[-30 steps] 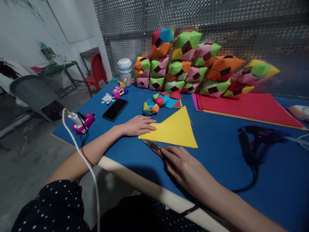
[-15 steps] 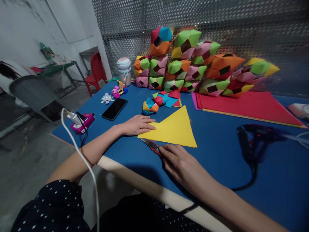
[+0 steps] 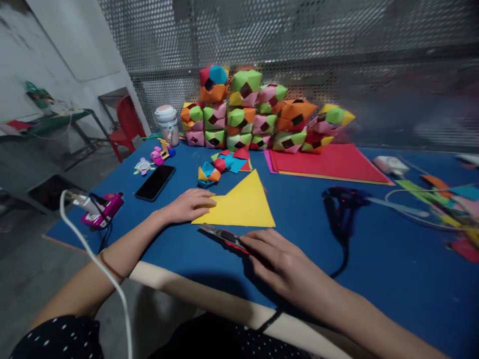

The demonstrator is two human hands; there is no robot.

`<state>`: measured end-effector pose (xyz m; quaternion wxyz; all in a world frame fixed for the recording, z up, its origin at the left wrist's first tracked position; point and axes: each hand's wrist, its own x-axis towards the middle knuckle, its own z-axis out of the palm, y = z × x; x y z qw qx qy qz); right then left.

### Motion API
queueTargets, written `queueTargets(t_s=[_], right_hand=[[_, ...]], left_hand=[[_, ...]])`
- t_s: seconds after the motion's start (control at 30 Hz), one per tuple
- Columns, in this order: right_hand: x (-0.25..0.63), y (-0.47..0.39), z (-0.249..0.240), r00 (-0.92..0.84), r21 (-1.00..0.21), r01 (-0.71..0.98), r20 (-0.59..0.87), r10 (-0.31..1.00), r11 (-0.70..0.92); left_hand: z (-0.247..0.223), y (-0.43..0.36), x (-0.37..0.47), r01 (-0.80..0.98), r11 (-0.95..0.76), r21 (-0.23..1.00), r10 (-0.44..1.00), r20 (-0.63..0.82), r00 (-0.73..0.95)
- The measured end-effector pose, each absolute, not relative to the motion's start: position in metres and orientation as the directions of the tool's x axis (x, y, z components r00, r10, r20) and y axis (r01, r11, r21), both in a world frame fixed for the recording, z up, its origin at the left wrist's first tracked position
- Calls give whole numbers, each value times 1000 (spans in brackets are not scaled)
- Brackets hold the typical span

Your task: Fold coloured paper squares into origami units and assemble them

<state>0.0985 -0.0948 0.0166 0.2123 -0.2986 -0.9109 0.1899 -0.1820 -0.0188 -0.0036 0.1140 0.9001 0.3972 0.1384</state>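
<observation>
A yellow paper triangle (image 3: 243, 207) lies flat on the blue table (image 3: 374, 259). My left hand (image 3: 189, 205) rests palm down on the triangle's left corner, fingers together. My right hand (image 3: 275, 257) lies just in front of the paper and grips the handle end of a red and black utility knife (image 3: 220, 234), whose blade end points left along the paper's near edge.
Behind the paper sit small folded pieces (image 3: 220, 167), a wall of stacked paper cubes (image 3: 258, 112) and red sheets (image 3: 329, 162). A black glue gun (image 3: 342, 209) lies right. A phone (image 3: 155, 182), a pink charger (image 3: 103, 212) and a jar (image 3: 166, 124) stand left. Coloured scraps (image 3: 452, 209) lie far right.
The view has swung to the right, bringing scraps and a white adapter into sight. My right hand with the knife has drawn slightly back from the paper's edge. My left hand stays put.
</observation>
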Motion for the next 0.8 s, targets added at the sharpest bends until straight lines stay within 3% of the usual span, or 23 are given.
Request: queueTargets(t_s=[0.27,0.4,0.5,0.57,0.63,0.8], right_hand=[[169,-99,36,-484,-604,506,391,783,615],[223,-80,49,-15,-700,579,503,864,418],[272,-52,47,366,-777,584,508,780,233],[300,-35,38,503,-833,529,461,731,162],[320,-23,27,542,-865,478,429,723,154],[324,-16,9,534,-970,153,241,810,188]], left_hand=[[13,-24,-167,745,-518,421,855,245,457],[28,-25,-170,768,-414,489,909,262,323],[36,-26,-172,797,-320,512,939,282,195],[39,-27,-172,805,-267,530,954,265,142],[41,-28,-170,802,-248,543,955,276,108],[41,-25,-161,791,-284,541,952,260,164]])
